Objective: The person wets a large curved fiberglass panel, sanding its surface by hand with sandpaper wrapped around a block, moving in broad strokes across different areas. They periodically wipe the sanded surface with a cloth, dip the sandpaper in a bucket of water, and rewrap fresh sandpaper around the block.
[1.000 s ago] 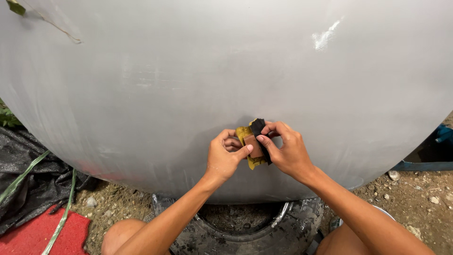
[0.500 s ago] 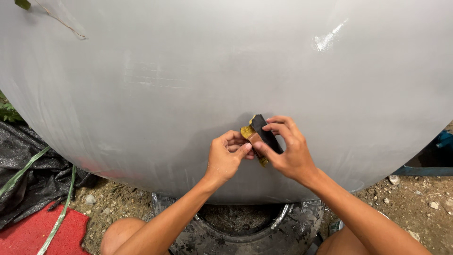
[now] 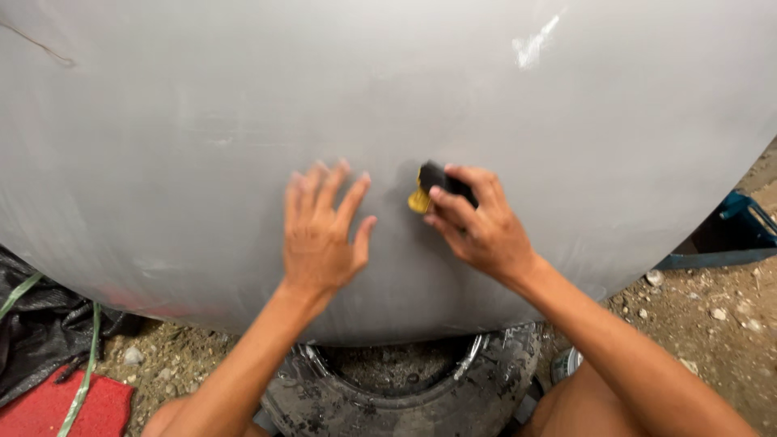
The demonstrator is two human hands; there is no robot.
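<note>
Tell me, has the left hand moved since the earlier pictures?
Yes. The left hand has let go of the black and yellow pad and moved left, now flat and spread on the grey hull.

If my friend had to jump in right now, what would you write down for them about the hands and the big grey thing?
Left hand: open, fingers spread flat on the big grey curved body.
Right hand: pinching a small folded black-and-yellow pad against the grey surface.
The grey body rests on an old tyre on gravel.
Done: the surface looks mostly smooth and matte.
Left: a white scuff shows at upper right; how much more rubbing is needed cannot be told.
</note>
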